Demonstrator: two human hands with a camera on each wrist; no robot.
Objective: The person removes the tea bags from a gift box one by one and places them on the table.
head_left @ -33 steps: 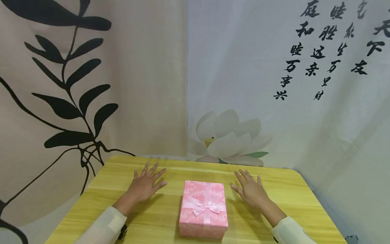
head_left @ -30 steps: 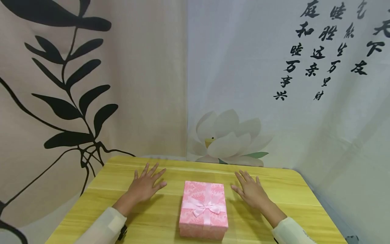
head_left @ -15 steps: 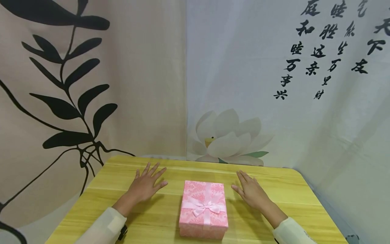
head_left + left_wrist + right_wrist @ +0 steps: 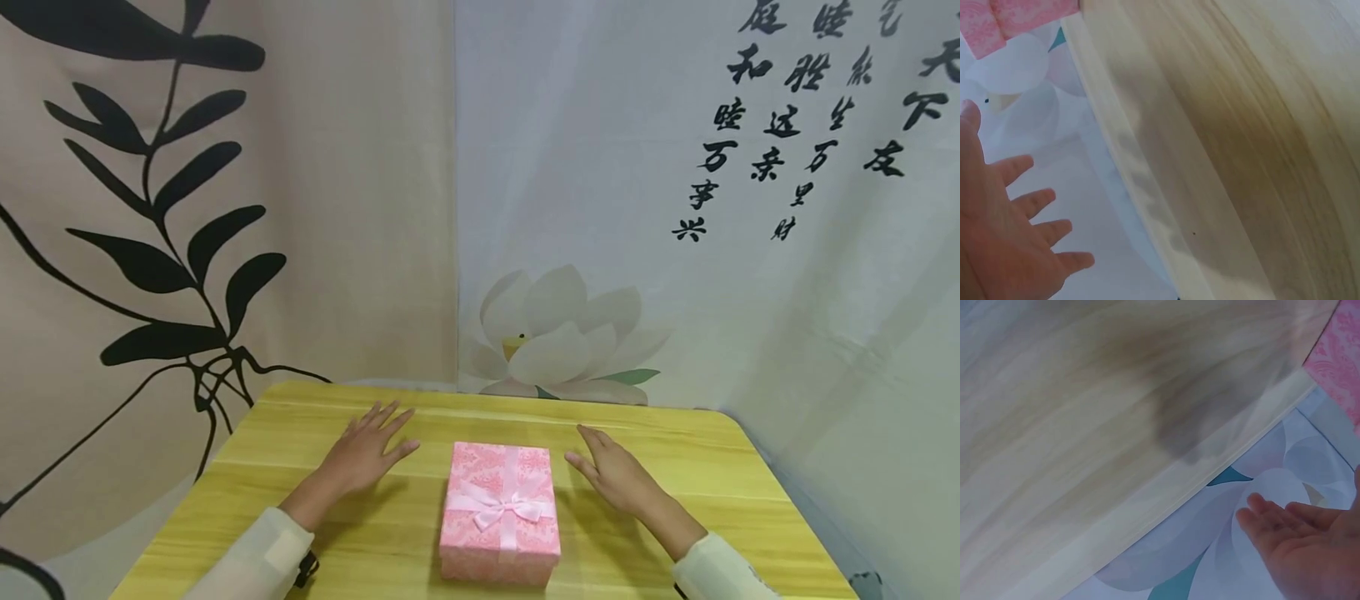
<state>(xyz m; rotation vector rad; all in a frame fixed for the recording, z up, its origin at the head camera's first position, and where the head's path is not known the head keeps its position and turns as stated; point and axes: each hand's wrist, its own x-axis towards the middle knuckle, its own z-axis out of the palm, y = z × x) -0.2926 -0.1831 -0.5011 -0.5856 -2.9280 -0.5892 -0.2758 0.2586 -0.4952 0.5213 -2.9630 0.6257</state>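
Both hands, left (image 4: 365, 457) and right (image 4: 617, 476), spread open beside the pink gift box (image 4: 501, 510), seemingly just above the counter (image 4: 390, 542).

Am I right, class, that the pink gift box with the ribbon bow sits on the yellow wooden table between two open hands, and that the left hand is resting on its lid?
Not quite. In the head view the left hand is beside the pink gift box, apart from it, not on its lid. The rest holds: the box sits on the yellow wooden table between it and the right hand, both open.
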